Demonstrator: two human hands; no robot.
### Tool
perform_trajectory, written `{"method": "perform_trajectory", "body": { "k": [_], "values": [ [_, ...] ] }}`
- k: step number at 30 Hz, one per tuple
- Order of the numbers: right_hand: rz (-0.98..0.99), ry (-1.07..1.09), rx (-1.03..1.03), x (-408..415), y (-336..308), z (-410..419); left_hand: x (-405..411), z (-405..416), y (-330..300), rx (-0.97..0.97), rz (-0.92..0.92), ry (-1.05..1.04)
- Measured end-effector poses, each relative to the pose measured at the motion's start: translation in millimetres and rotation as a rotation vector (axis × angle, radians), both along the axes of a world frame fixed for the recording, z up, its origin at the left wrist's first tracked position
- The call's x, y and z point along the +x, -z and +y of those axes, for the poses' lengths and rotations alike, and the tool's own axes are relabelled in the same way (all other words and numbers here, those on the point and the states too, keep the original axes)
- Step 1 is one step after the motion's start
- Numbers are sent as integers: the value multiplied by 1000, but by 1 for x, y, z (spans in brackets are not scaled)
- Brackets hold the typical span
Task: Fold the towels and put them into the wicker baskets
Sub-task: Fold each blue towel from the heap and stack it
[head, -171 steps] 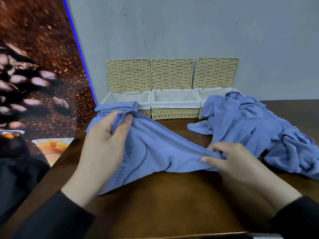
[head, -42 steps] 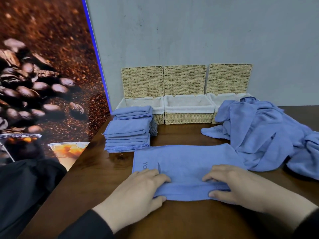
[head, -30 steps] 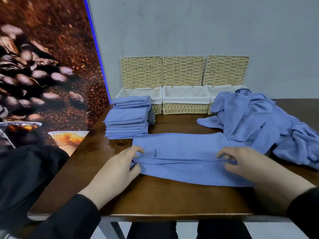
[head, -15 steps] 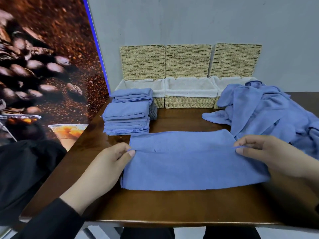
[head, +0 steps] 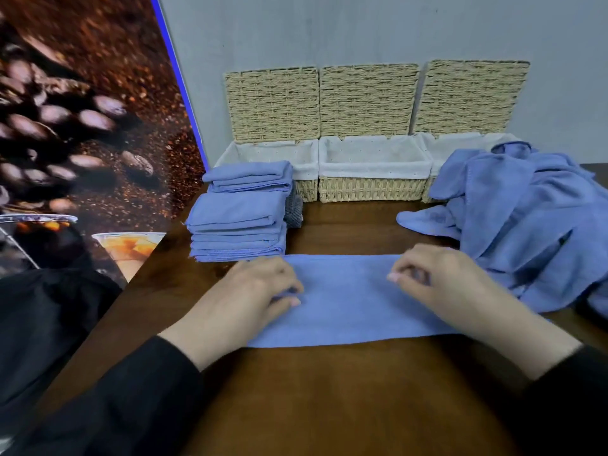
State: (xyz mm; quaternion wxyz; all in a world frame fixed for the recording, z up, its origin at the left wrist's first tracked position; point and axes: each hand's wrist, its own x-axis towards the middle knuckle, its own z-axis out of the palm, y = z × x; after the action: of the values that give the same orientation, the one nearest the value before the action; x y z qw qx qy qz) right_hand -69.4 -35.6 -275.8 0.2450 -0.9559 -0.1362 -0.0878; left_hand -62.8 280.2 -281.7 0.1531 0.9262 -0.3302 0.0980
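- Head view: we see a stack of folded towels (head: 238, 225) at the left, in front of the left basket (head: 279, 153).
- Left hand (head: 250, 297) grip: fingers curled, pinching the left end of the flat towel (head: 348, 301) on the bench (head: 329, 406).
- Right hand (head: 441, 284) grip: curled fingers pinching its right part.
- Unfolded pile (head: 526, 225) at far right, covering the right basket's front.

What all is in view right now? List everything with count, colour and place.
Flat towel: one, blue, table front, under both hands.
Folded towels: two stacks, blue, left, before the left basket.
Unfolded towels: one heap, blue, right.
Baskets: three, tan wicker, white liners, lids up, against the wall.
Table: one, dark wood.
Poster: one, coffee beans, left.
Left hand: grips the towel's left part.
Right hand: pinches its right part.
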Motion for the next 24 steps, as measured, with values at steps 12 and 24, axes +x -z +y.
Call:
{"method": "perform_trajectory", "body": {
  "k": [12, 24],
  "values": [
    [-24, 45, -298, -34, 17, 28, 8, -29, -25, 375, 121, -61],
    [166, -68, -168, 39, 26, 30, 37, -45, -13, 60, 240, 15]
  ]
}}
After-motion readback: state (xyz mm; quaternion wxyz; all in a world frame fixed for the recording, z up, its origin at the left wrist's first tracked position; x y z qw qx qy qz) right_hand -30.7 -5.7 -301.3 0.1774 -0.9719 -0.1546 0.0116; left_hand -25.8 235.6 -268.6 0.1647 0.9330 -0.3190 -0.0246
